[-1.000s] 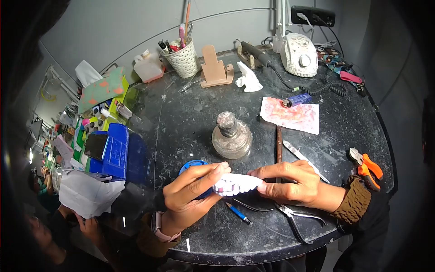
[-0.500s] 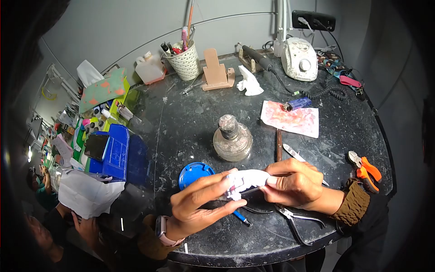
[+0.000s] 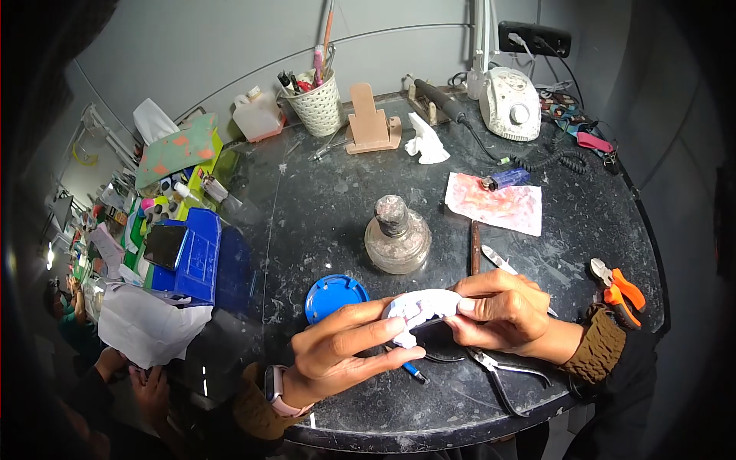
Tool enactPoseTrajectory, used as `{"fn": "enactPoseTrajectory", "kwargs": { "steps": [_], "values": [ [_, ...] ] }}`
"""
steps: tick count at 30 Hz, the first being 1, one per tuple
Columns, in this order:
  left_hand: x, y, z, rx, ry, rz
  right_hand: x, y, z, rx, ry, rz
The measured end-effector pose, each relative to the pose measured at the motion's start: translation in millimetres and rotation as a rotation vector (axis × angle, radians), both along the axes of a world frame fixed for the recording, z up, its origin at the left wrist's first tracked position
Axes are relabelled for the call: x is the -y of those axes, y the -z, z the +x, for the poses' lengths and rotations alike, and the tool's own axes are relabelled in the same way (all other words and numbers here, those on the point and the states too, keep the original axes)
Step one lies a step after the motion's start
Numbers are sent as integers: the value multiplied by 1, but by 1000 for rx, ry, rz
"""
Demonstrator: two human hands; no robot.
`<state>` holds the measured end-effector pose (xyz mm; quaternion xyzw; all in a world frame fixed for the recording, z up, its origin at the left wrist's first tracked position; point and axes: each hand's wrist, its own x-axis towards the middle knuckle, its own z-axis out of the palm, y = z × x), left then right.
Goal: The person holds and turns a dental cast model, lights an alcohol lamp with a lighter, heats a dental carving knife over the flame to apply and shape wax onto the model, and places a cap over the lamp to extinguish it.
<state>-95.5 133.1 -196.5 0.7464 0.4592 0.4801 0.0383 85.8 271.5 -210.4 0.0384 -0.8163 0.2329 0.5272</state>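
A white plaster dental model (image 3: pixel 420 308) is held up above the front of the black table. My left hand (image 3: pixel 349 345), with a watch on the wrist, grips its left end between the fingers and thumb. At the other end, the closed fingers of my right hand (image 3: pixel 502 310) pinch the edge. Below my hands lie wire-bending pliers (image 3: pixel 498 376) and a blue pen-like tool (image 3: pixel 415 372), partly covered by the left fingers. A round blue lid (image 3: pixel 335 297) rests just behind my left hand. Behind my right hand are a knife (image 3: pixel 498 259) and a brown handle (image 3: pixel 475 249).
A glass spirit burner (image 3: pixel 397 238) stands mid-table. Orange-handled cutters (image 3: pixel 619 293) lie at right; a stained paper (image 3: pixel 491 207) carries a blue lighter (image 3: pixel 506 179). Behind are a handpiece control unit (image 3: pixel 510 107) and white cup (image 3: pixel 318 107). A blue box (image 3: pixel 201 257) and another person's hand (image 3: pixel 149 387) are left.
The dental model has turned slightly, showing more of its arch. My left fingers have shifted a little right along it. The whole view has moved slightly.
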Motion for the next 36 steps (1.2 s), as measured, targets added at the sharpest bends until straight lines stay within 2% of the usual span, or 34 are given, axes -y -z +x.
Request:
{"fn": "enactPoseTrajectory", "kwargs": {
  "steps": [9, 12, 15, 18, 21, 24, 27, 36],
  "values": [
    [1, -1, 0, 1, -14, 13, 1, -3, 0, 14, 0, 1],
    [1, -10, -4, -75, 30, -167, 1, -2, 1, 20, 4, -1],
    [1, -7, -3, -33, 11, -124, 1, 0, -3, -46, -4, -19],
    [-2, 4, 3, 117, -5, 33, 1, -2, -2, -36, 1, -24],
    [2, 0, 0, 47, -9, -55, 1, 0, -2, -38, -3, -27],
    [0, 3, 0, 58, -1, 8, 1, 0, -3, -41, -12, -31],
    [2, -1, 1, -13, -67, -24, 1, 0, -2, -36, -10, -32],
    [3, 0, 1, -16, -35, -34, 1, -3, 0, 7, -6, 0]
  ]
}}
